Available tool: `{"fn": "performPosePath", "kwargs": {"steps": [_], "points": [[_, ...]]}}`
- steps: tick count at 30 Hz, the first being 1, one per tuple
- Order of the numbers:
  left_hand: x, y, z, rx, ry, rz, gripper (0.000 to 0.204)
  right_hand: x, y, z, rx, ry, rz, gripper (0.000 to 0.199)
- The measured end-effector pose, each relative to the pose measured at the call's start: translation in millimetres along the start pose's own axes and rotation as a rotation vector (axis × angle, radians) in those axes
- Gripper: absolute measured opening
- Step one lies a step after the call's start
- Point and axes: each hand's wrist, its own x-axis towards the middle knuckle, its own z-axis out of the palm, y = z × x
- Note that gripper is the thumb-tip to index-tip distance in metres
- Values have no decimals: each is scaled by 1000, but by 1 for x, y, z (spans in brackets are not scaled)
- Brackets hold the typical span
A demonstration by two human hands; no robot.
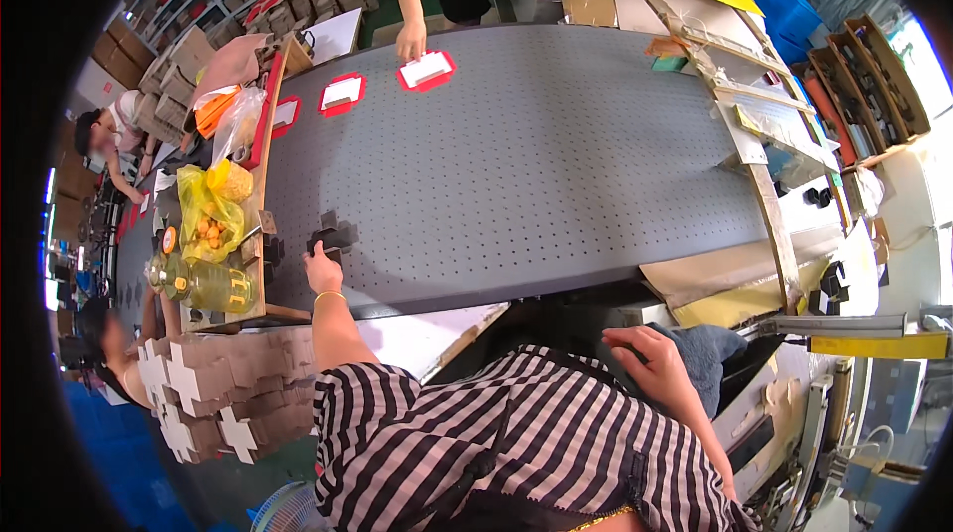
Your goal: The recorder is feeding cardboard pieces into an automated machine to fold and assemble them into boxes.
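Observation:
My left hand (324,272) reaches over the near left of the perforated grey surface (516,165). Its fingers close on the lower edge of a flat black cross-shaped piece (338,232), partly hidden by the hand. A second dark piece (274,250) lies left of it, beside the wooden ledge. My right hand (645,353) hangs in front of my body, near a grey-blue cloth (707,358), with its fingers loosely stretched and nothing visible in them.
Across the surface, another person's hand (411,40) touches a red-and-white piece (427,71); similar ones (342,94) lie left. A ledge at left bears a yellow bag (206,224) and a plastic bottle (213,286). A wooden frame (774,224) edges the right side. Stacked cardboard (233,383) stands at lower left.

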Motion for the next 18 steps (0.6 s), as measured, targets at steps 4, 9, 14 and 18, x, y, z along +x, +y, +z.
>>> {"fn": "performPosePath", "kwargs": {"steps": [4, 9, 14, 18], "points": [[24, 6, 14, 15, -1, 118, 35, 0, 1, 6, -83, -50, -33, 27], [21, 102, 41, -588, -315, 286, 13, -47, 12, 6, -98, 42, -38, 26], [-187, 316, -75, -1045, -947, 967, 16, -126, 26, -12, -132, 281, -33, 25], [-381, 370, -232, -831, -954, 1952, 9, -217, 36, -33, -117, 820, 15, 28]]}}
